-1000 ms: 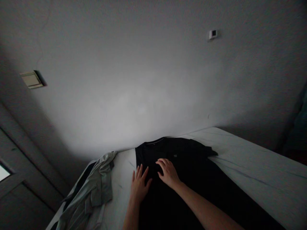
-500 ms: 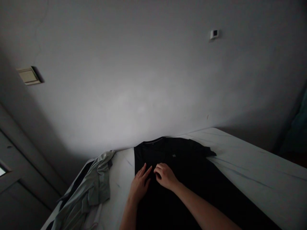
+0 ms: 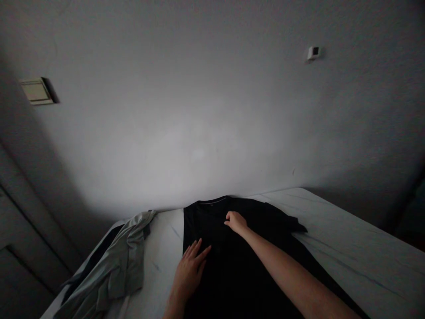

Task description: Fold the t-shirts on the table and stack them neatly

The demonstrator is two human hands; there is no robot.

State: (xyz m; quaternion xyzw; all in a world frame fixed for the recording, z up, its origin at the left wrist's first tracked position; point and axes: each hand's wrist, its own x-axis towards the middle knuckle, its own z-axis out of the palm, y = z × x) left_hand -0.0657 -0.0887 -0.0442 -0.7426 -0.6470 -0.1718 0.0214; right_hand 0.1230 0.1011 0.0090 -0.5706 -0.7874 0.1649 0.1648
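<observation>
A black short-sleeved T-shirt (image 3: 268,217) lies spread on a white, grey-veined surface, its collar towards the wall. Its left edge runs straight down from the neck, and only the right sleeve sticks out. My left hand (image 3: 191,265) rests open on the shirt near that left edge, fingers stretched. Higher up, just below the collar, my right hand (image 3: 236,222) is closed in a pinch at the black cloth; the dark fabric hides the exact grip. My right forearm crosses the shirt's front.
A grey-green garment (image 3: 128,261) lies rumpled along the left side of the white surface (image 3: 352,248), with dark cloth (image 3: 99,248) beside it. Behind stands a plain wall (image 3: 199,110) carrying a small white device (image 3: 313,52) and a framed panel (image 3: 37,91).
My right hand has moved up and right towards the collar, away from the left hand. My left hand has dropped slightly lower. The small chest mark is out of sight now.
</observation>
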